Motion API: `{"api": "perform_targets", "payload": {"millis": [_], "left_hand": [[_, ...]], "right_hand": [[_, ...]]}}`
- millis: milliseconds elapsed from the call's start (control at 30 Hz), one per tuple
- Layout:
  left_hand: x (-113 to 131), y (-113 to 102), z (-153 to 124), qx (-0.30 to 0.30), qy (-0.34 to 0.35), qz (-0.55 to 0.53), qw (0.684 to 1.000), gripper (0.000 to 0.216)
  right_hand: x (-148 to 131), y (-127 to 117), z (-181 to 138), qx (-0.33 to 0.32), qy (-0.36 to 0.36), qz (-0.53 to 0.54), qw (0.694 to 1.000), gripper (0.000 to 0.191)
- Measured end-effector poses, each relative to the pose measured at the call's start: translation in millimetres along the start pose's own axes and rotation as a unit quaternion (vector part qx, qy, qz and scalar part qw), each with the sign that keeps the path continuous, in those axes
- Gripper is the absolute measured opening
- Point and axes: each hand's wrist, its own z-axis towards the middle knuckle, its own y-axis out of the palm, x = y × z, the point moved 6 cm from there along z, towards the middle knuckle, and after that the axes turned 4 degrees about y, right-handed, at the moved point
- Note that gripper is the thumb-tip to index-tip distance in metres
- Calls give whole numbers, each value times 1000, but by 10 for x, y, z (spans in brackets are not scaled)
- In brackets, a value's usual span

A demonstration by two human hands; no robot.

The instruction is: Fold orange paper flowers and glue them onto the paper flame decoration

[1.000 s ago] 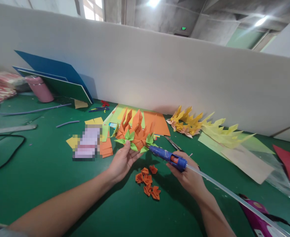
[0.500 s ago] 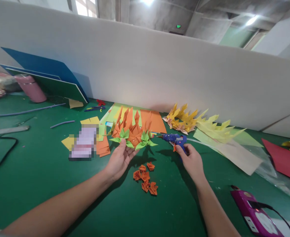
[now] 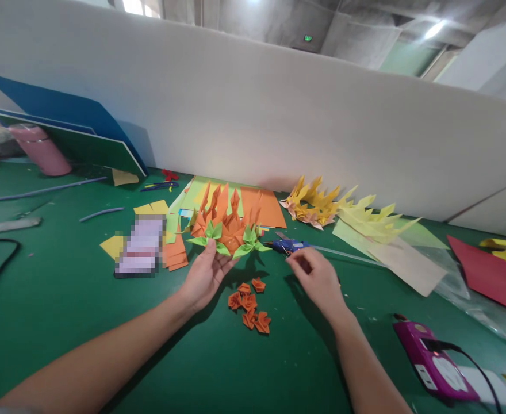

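Note:
My left hand (image 3: 210,275) grips an orange folded-paper crown (image 3: 232,233) from below, thumb in front. The crown has tall orange points and green paper leaves (image 3: 249,241) on its front. My right hand (image 3: 315,279) is closed at the blue hot glue gun (image 3: 288,246), fingertips by its underside; the handle is hidden behind the hand. The gun's nozzle points left at the crown, apart from it, and a clear glue stick (image 3: 348,255) sticks out behind. Between my hands, nearer to me, several small orange paper flowers (image 3: 248,302) lie on the green table (image 3: 184,368).
Behind stand a yellow-orange paper crown (image 3: 311,204) and a pale yellow pointed strip (image 3: 376,218). A blurred-out phone (image 3: 141,244) lies on the left, near a pink bottle (image 3: 41,150). At right sits a magenta power box (image 3: 434,362) with a cable. A white partition (image 3: 236,103) rises behind.
The glue gun has come down lower and turned flatter, its nozzle closer to the crown's right side. My right hand moved slightly left and down with it. The left hand still holds the crown.

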Motion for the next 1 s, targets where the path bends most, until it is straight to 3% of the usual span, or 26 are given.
{"api": "perform_targets", "payload": {"millis": [67,133,300,567,667,800,900,1000], "left_hand": [[-5,-6,1,1,2,-1,1000,26],[-8,-9,1,2,5,-3,1000,27],[-16,0,-9,-8,5,-2,1000,29],[-32,16,-42,-34,8,-13,999,23],[-34,15,-51,-37,10,-14,999,20],[-47,18,-76,-50,21,-19,998,17],[-80,37,-104,-66,18,-19,997,18],[-80,91,-135,-96,25,-9,995,19]], "right_hand": [[-219,158,-55,-104,-74,57,990,13],[-319,261,-97,-148,-93,67,982,14],[-301,363,-112,-184,-50,44,981,12],[-382,425,-139,-183,-79,27,980,14],[-449,344,-141,-148,-103,39,983,14],[-682,8,-99,-24,-154,72,985,15],[-934,-205,-71,85,-217,29,972,16],[-1139,-229,-50,157,-275,-60,947,15]]}}
